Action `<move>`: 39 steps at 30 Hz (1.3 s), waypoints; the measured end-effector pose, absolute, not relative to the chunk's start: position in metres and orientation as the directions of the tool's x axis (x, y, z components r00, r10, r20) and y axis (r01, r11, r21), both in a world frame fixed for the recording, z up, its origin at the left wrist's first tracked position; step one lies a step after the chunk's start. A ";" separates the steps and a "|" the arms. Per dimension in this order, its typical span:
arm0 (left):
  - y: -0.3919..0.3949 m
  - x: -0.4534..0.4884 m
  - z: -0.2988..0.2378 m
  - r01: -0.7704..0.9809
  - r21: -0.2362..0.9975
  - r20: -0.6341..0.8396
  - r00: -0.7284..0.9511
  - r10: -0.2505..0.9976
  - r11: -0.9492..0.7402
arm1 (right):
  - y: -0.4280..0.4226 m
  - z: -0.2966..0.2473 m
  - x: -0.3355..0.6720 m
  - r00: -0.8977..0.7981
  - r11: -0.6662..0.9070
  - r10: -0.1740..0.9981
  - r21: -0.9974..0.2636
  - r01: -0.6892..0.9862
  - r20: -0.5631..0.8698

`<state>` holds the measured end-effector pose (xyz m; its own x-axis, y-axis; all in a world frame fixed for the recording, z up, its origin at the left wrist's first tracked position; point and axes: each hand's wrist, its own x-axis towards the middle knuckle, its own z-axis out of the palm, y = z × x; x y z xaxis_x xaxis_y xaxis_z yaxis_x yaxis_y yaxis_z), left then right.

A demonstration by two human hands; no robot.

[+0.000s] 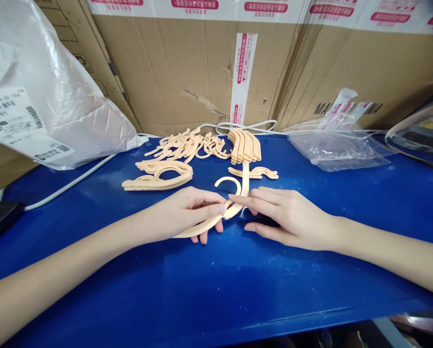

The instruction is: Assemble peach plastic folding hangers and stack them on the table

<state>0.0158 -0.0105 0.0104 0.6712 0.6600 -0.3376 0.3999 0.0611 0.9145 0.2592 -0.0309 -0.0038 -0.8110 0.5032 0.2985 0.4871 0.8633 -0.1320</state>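
A beige plastic folding hanger (234, 210) is tilted just above the blue table, its hook (228, 180) curling up and its two arms spread. My left hand (198, 205) pinches it near the joint between thumb and fingers, with one arm running under the palm. My right hand (281, 212) has its index finger stretched across the hanger at the base of the hook. Its thumb is held apart, below and clear of the hanger. Part of the left arm of the hanger is hidden by my left hand.
Behind lie a pile of loose beige hooks (183, 145), a stack of hanger arms (244, 145), folded hangers (161, 175) and small loose parts (254, 173). A plastic bag (339, 145), a silvery parcel (56, 96), a white cable (71, 182) and cardboard boxes (187, 67) surround the table (209, 295).
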 end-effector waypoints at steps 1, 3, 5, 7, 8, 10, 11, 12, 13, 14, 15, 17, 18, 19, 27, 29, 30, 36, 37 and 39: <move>-0.011 0.016 0.010 0.405 0.914 -0.329 0.678 0.658 0.040 | -0.031 -0.004 0.259 -0.810 0.862 0.505 -0.138 0.487 0.297; -0.012 0.015 0.010 0.418 0.908 -0.310 0.693 0.651 -0.012 | -0.031 -0.003 0.259 -0.807 0.858 0.513 -0.164 0.486 0.293; -0.014 0.015 0.012 0.433 0.900 -0.299 0.703 0.645 -0.055 | -0.030 -0.003 0.259 -0.801 0.853 0.521 -0.192 0.485 0.294; -0.014 0.015 0.013 0.443 0.894 -0.305 0.708 0.637 -0.065 | -0.030 -0.003 0.259 -0.796 0.848 0.529 -0.211 0.486 0.295; -0.014 0.016 0.014 0.446 0.893 -0.310 0.708 0.635 -0.061 | -0.030 -0.003 0.258 -0.794 0.847 0.532 -0.216 0.486 0.295; -0.014 0.016 0.015 0.453 0.889 -0.312 0.709 0.632 -0.070 | -0.030 -0.003 0.258 -0.793 0.842 0.538 -0.225 0.490 0.288; -0.014 0.016 0.015 0.459 0.884 -0.307 0.713 0.630 -0.089 | -0.031 -0.002 0.258 -0.792 0.840 0.541 -0.228 0.493 0.283; -0.013 0.015 0.015 0.465 0.878 -0.298 0.719 0.627 -0.115 | -0.031 -0.002 0.258 -0.790 0.837 0.546 -0.230 0.496 0.281; -0.013 0.015 0.014 0.467 0.873 -0.288 0.727 0.623 -0.142 | -0.031 -0.002 0.258 -0.788 0.835 0.549 -0.232 0.499 0.279; -0.012 0.015 0.014 0.468 0.868 -0.279 0.733 0.620 -0.163 | -0.031 -0.002 0.258 -0.785 0.832 0.554 -0.235 0.503 0.279; -0.012 0.014 0.014 0.469 0.865 -0.274 0.738 0.617 -0.178 | -0.031 -0.002 0.258 -0.782 0.829 0.557 -0.238 0.506 0.278; -0.012 0.013 0.013 0.470 0.860 -0.264 0.742 0.616 -0.198 | -0.031 -0.001 0.258 -0.777 0.823 0.566 -0.249 0.511 0.275; -0.012 0.013 0.013 0.472 0.856 -0.260 0.744 0.615 -0.209 | -0.032 -0.001 0.257 -0.775 0.819 0.570 -0.257 0.512 0.273; -0.012 0.013 0.014 0.476 0.852 -0.259 0.746 0.614 -0.220 | -0.032 0.000 0.257 -0.772 0.816 0.574 -0.264 0.514 0.272; -0.013 0.014 0.019 0.501 0.827 -0.263 0.747 0.611 -0.256 | -0.035 0.000 0.255 -0.729 0.780 0.619 -0.333 0.529 0.291; -0.014 0.014 0.019 0.502 0.824 -0.260 0.747 0.612 -0.262 | -0.035 0.000 0.255 -0.701 0.760 0.644 -0.363 0.539 0.307; -0.014 0.013 0.019 0.503 0.824 -0.262 0.748 0.610 -0.262 | -0.035 -0.001 0.255 -0.688 0.749 0.657 -0.377 0.545 0.310; -0.013 0.011 0.018 0.497 0.829 -0.269 0.756 0.598 -0.256 | -0.034 -0.001 0.256 -0.615 0.698 0.712 -0.434 0.569 0.338; -0.013 0.011 0.018 0.496 0.830 -0.268 0.757 0.596 -0.256 | -0.034 -0.001 0.256 -0.604 0.695 0.716 -0.438 0.571 0.349; -0.013 0.012 0.018 0.493 0.833 -0.270 0.758 0.594 -0.251 | -0.033 0.000 0.256 -0.585 0.690 0.722 -0.438 0.576 0.369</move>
